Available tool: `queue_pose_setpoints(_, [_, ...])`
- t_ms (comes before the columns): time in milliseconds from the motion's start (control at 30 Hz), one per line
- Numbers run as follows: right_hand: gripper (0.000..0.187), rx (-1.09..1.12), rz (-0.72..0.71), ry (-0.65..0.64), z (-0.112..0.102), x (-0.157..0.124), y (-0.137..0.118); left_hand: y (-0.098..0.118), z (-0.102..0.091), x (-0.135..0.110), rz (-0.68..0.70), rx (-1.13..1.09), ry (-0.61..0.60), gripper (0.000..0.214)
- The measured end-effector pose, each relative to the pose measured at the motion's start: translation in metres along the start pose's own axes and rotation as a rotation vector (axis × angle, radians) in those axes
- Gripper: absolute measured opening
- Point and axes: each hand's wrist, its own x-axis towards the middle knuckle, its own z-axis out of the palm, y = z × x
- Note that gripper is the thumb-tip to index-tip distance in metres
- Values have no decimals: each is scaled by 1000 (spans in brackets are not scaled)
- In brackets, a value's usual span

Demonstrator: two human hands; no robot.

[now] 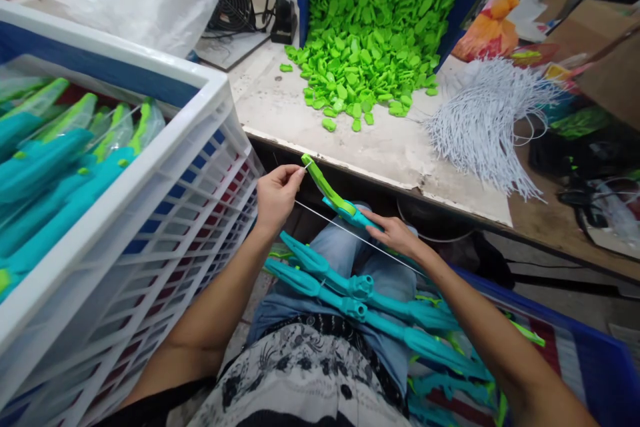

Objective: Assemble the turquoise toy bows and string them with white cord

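Lime green and teal plastic form the bow (pixel 332 196) held out between the two hands, over denim-clad knees, just short of the table edge. The left hand (pixel 278 195) is drawn into a narrow pinch, thumb and forefinger together on a bit of white string (pixel 350 231) right at the bow's green tip. The right hand (pixel 395 235) is closed around the bow's teal part, fingers wrapped along it. Below the left hand, a taut length of the string slants down and rightward, passing under the right hand toward that forearm.

Beneath both hands, two teal bows (pixel 313 280) lie side by side across the lap. Below the right forearm, a blue crate (pixel 607 360) holds more teal and green parts. To the left of the left hand stands a white crate (pixel 213 83) with lattice sides, packed with teal and green bows (pixel 65 153), some in clear plastic.

Beyond both hands is the worn, pale table (pixel 270 97). On it, straight ahead of the right hand, green pieces (pixel 365 47) spill from a blue bin (pixel 303 0). Farther to the right of that hand lies a loose white bundle of strings (pixel 480 117), with an orange bag (pixel 487 37) behind it. Ahead of the left hand, well apart, sits a black fan (pixel 233 0) next to a crumpled plastic sheet (pixel 160 3)
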Motion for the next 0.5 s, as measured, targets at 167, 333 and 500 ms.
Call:
queue_pose_setpoints(167, [52, 5, -19, 11, 1, -1, 1, 0, 0, -1, 24, 68, 15, 18])
queue_pose_setpoints(333, [52, 2, -18, 11, 2, 0, 2, 7, 0, -3, 45, 121, 27, 18])
queue_pose_setpoints(500, [52, -3, -24, 17, 3, 0, 2, 9, 0, -6, 70, 132, 43, 17])
